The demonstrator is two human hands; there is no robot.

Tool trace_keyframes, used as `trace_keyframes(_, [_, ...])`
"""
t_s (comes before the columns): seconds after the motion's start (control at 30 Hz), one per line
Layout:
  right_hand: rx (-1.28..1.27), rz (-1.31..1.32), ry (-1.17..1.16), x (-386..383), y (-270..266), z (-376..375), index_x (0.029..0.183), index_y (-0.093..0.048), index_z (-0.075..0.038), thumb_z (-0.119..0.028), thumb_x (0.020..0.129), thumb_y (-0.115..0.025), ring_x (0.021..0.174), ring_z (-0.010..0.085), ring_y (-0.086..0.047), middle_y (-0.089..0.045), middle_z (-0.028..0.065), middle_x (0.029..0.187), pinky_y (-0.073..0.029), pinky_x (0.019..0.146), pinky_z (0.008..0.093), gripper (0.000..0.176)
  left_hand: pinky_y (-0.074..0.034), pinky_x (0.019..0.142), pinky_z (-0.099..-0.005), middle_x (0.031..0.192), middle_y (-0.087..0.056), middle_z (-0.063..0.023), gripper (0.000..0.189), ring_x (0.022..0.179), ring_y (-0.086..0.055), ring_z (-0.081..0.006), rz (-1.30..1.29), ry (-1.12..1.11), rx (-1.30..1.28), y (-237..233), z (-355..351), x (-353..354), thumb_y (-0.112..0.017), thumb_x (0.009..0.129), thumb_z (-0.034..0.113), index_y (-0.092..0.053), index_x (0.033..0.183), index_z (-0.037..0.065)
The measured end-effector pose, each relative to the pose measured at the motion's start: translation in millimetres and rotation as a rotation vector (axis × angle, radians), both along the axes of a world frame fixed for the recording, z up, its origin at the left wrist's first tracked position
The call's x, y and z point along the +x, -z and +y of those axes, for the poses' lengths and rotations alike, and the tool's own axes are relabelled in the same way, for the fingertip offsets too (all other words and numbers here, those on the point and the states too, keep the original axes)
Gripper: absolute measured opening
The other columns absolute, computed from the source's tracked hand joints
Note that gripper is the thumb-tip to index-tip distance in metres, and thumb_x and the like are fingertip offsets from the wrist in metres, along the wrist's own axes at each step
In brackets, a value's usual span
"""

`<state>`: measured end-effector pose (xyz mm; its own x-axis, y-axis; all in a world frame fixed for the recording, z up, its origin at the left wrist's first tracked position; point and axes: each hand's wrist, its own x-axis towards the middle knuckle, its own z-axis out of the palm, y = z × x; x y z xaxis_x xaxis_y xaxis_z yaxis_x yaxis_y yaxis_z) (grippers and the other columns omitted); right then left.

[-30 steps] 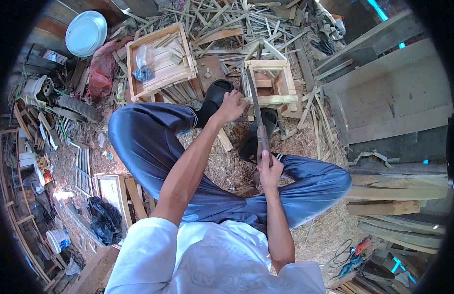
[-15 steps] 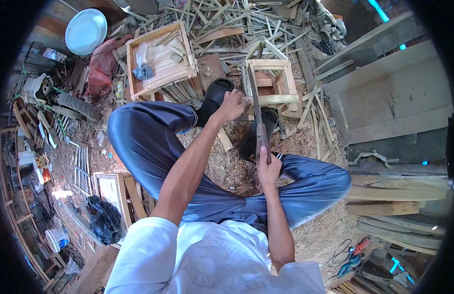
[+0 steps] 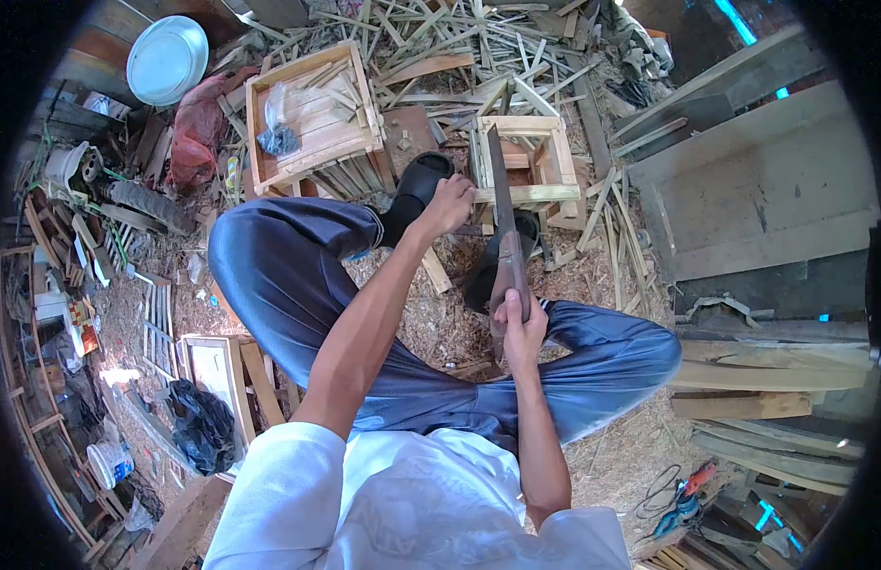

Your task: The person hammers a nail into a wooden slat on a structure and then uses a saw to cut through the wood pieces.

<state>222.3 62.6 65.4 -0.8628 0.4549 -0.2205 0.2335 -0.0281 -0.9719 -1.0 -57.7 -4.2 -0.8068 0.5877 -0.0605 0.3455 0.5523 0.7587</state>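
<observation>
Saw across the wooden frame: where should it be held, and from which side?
By the grip at its near end, coming from the person's side, as the right hand does. The saw points away, its thin blade lying over the frame, which the left hand holds at a near corner. Only the near end offers a thick, safe hold.

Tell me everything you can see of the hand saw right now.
The hand saw has a long, narrow, dark metal blade tapering to its far tip, and a brownish handle that looks wooden. It points away from the person, its blade crossing the near rail of the wooden frame. The right hand is closed round the handle; the left hand holds the frame beside the blade. Its teeth are too small to see.
</observation>
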Motion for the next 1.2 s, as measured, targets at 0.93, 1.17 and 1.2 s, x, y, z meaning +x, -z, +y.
trace_keyframes(0.93, [0.452,-0.133,-0.101,-3.2,-12.4,-11.1,0.078,-0.063,0.002,-0.034,0.096,-0.059,0.045,0.0138,-0.046,-0.046,0.0114,0.050,-0.037,0.046,0.0343,0.040,-0.041,0.090,-0.0434,0.103,-0.060,-0.0184,0.028,0.099,-0.052,-0.0374,-0.026,-0.164,0.035,-5.1,6.9,3.6,-0.058,0.088,0.023,-0.067,0.096,-0.002])
trace_keyframes(1.17, [0.524,-0.116,-0.108,-2.0,-0.9,-13.8,0.070,-0.060,-0.001,-0.029,0.092,-0.063,0.050,0.0371,-0.058,-0.054,0.0189,0.055,-0.043,0.047,0.0429,0.035,-0.041,0.089,-0.0439,0.101,-0.059,-0.0194,0.026,0.096,-0.053,-0.0388,0.032,-0.179,0.059,7.1,8.0,2.1,-0.057,0.086,0.020,-0.066,0.095,-0.003])
trace_keyframes(1.2, [0.522,-0.116,-0.108,-2.2,-1.2,-13.5,0.070,-0.060,-0.001,-0.029,0.092,-0.063,0.050,0.0371,-0.058,-0.054,0.0189,0.055,-0.043,0.047,0.0429,0.035,-0.041,0.088,-0.0440,0.101,-0.060,-0.0199,0.026,0.096,-0.053,-0.0393,0.018,-0.174,0.065,4.6,7.8,1.9,-0.058,0.086,0.020,-0.066,0.095,-0.003])
